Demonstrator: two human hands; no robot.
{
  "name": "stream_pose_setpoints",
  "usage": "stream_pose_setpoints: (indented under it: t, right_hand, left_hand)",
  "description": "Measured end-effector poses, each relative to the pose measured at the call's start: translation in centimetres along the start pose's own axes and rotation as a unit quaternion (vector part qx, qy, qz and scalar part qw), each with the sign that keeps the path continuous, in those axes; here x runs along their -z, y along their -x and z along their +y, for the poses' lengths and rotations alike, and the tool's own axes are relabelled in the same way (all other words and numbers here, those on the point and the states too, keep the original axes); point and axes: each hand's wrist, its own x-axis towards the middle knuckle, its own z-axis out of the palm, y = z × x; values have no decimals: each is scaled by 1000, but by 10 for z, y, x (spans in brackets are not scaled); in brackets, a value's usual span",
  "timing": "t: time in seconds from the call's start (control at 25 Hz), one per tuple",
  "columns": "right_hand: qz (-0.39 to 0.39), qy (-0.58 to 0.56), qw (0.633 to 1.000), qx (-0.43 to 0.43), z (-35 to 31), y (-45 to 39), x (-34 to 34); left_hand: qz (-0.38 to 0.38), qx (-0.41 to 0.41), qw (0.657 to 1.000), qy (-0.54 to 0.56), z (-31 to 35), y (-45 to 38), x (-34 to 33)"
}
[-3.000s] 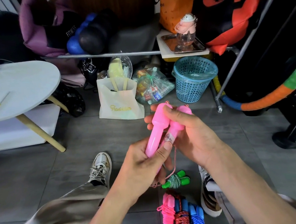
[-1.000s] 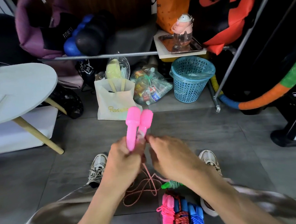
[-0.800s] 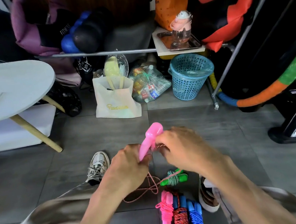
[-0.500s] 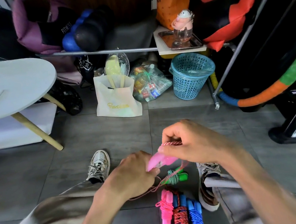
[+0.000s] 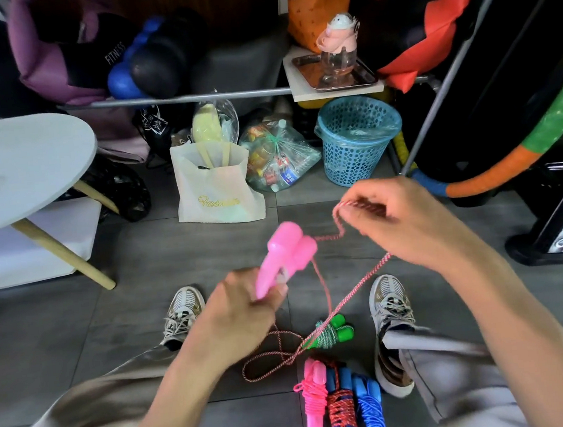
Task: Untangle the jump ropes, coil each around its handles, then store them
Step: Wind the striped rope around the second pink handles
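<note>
My left hand [image 5: 245, 315] grips the lower ends of two pink jump-rope handles [image 5: 286, 256] held together, tops pointing up. My right hand [image 5: 408, 221] pinches their red-and-white cord [image 5: 359, 286], lifted to the right of the handles. The cord runs from the handle tops to my right hand, then down to a loose loop on the floor. Coiled ropes lie on the floor between my feet: a green-handled one [image 5: 331, 334], a pink one [image 5: 314, 394], one with red cord on blue handles [image 5: 342, 410] and a blue one [image 5: 371, 411].
A white tote bag [image 5: 215, 185], a clear bag of packets [image 5: 278, 160] and a blue mesh basket [image 5: 357, 140] stand ahead on the grey tile floor. A round white table [image 5: 24, 165] is at the left. A metal rack with bags stands behind. My shoes [image 5: 183, 312] flank the ropes.
My right hand has swung up and to the right, pulling the cord away from the handles. The handles in my left hand have tipped back upright.
</note>
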Motion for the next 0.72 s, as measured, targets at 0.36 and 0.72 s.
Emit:
stream_pose_setpoints:
  t: [0.36, 0.72]
  right_hand:
    - [-123, -162, 979, -29, -1, -2, -24]
    - [-82, -498, 843, -183, -38, -8, -66]
  left_hand:
    - [-83, 16, 918, 388, 18, 9, 6]
    - [-76, 17, 864, 498, 17, 9, 12]
